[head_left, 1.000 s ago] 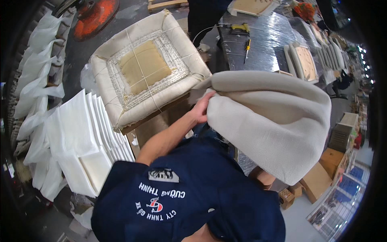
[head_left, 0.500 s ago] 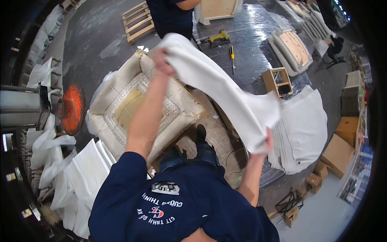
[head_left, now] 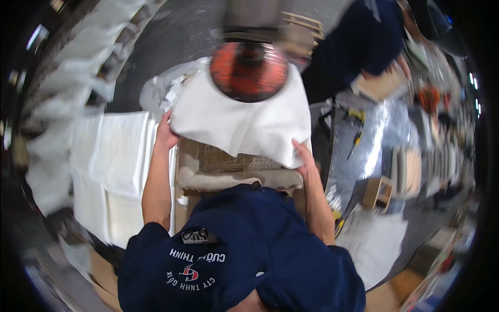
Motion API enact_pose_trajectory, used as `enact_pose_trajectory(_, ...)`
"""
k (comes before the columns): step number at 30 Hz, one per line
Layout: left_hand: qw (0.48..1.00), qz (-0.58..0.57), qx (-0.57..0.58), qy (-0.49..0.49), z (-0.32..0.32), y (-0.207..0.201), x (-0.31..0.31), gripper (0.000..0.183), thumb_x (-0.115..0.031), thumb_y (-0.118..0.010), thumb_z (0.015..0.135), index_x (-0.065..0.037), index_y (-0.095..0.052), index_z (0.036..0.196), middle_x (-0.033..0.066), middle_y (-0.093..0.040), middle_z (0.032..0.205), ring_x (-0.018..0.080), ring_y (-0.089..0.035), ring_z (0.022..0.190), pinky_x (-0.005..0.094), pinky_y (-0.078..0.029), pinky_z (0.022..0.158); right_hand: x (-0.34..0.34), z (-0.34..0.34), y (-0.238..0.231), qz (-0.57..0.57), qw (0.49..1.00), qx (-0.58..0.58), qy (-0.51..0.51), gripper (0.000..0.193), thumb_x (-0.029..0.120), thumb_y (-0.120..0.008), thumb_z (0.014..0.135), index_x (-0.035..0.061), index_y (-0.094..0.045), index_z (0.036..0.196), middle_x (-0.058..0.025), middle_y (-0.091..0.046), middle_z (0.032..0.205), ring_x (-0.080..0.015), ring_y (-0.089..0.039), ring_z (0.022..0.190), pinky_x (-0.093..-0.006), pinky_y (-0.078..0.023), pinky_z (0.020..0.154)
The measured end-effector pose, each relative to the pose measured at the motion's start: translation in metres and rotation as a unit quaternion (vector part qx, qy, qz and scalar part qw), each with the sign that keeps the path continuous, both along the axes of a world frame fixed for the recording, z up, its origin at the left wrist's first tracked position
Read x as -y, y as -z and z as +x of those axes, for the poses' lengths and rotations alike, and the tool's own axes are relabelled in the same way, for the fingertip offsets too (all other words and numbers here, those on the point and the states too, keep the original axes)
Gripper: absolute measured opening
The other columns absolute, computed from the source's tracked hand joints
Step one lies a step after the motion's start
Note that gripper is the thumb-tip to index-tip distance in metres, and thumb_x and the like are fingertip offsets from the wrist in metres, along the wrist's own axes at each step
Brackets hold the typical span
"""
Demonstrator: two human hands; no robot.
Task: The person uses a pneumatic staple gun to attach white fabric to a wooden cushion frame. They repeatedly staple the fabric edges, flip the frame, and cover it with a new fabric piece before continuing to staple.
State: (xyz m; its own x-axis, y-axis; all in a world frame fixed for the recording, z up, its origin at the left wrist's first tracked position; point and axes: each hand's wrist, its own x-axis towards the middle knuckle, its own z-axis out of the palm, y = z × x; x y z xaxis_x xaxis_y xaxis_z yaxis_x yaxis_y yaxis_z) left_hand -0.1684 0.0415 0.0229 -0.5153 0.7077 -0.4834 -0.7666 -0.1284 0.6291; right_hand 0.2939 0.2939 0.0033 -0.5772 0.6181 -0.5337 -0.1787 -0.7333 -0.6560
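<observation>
A white fabric-like sheet (head_left: 234, 122) is spread between my hands over an upholstered seat piece (head_left: 239, 180). My left hand (head_left: 166, 134) pinches the sheet's left edge. The right hand (head_left: 305, 156) grips its near right corner, thumb on top. Below the sheet's loose front edge, the seat piece shows a beige padded border and a brownish webbed middle; the rest of it is covered. A round orange-red disc (head_left: 249, 73) on a grey post hides part of the sheet's far side.
White stacked sheets (head_left: 112, 171) lie at left, with clear plastic wrap (head_left: 156, 93) nearby. At right are another white pile (head_left: 377, 239), a small wooden box (head_left: 378, 192) and a plastic-covered surface (head_left: 366, 151) with tools. A co-worker (head_left: 358, 52) bends over at far right.
My view and body have turned left, bringing the orange disc to centre. The sheet, earlier stretched out as a slanted strip to the right, now spreads over the seat piece, still in both hands.
</observation>
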Motion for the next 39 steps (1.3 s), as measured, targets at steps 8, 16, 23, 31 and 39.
enact_pose_trajectory(8,0.905,-0.322,-0.254,-0.11,0.006,0.077,0.012,0.033,-0.036,-0.067,0.094,-0.008,-0.064,0.112,0.008,-0.066,0.089,0.0221,-0.064,0.078,0.0382,-0.052,0.064,-0.037,0.032,0.013,0.014,0.993,0.094,-0.072,0.052,0.017,-0.07,0.095,0.0031,-0.049,0.141,-0.0139,-0.065,0.129,-0.0291,-0.067,0.113,-0.048,-0.057,0.096)
enact_pose_trajectory(16,0.631,-0.466,-0.605,0.139,-0.033,0.122,-0.042,0.079,-0.048,-0.071,0.089,0.007,-0.05,0.141,0.0289,-0.051,0.145,0.0439,-0.046,0.136,0.0516,-0.033,0.118,0.0,0.058,0.002,0.085,0.958,0.254,-0.106,0.033,0.023,-0.073,0.092,0.0079,-0.065,0.121,-0.0079,-0.069,0.11,-0.0215,-0.068,0.099,-0.0429,-0.057,0.079)
enact_pose_trajectory(23,0.729,-0.355,-0.576,0.103,-0.069,0.108,-0.051,0.036,-0.028,-0.068,0.09,0.002,-0.055,0.105,0.0197,-0.068,0.1,0.0366,-0.067,0.093,0.0493,-0.05,0.082,0.022,0.034,0.032,-0.023,0.978,0.17,0.115,0.036,0.01,-0.057,0.097,-0.0044,-0.062,0.129,-0.0179,-0.071,0.115,-0.0297,-0.073,0.098,-0.0455,-0.06,0.084)
enact_pose_trajectory(31,0.965,0.025,-0.256,-0.042,-0.159,-0.111,-0.205,0.025,-0.027,-0.069,0.091,-0.01,-0.059,0.107,0.0085,-0.066,0.098,0.0253,-0.068,0.087,0.0453,-0.059,0.074,-0.197,-0.032,-0.176,0.239,0.954,-0.017,0.183,0.017,0.009,-0.053,0.099,0.0016,-0.059,0.113,-0.0138,-0.067,0.102,-0.0291,-0.07,0.09,-0.0494,-0.06,0.081)
enact_pose_trajectory(39,0.994,0.017,-0.1,0.037,-0.156,-0.104,-0.133,0.045,-0.043,-0.059,0.097,-0.013,-0.063,0.13,0.0072,-0.071,0.123,0.0278,-0.072,0.104,0.0439,-0.061,0.089,-0.188,-0.033,-0.176,0.357,0.912,0.161,0.12,0.028,0.012,-0.065,0.096,-0.0006,-0.065,0.121,-0.0099,-0.071,0.106,-0.0175,-0.067,0.093,-0.0362,-0.054,0.078)
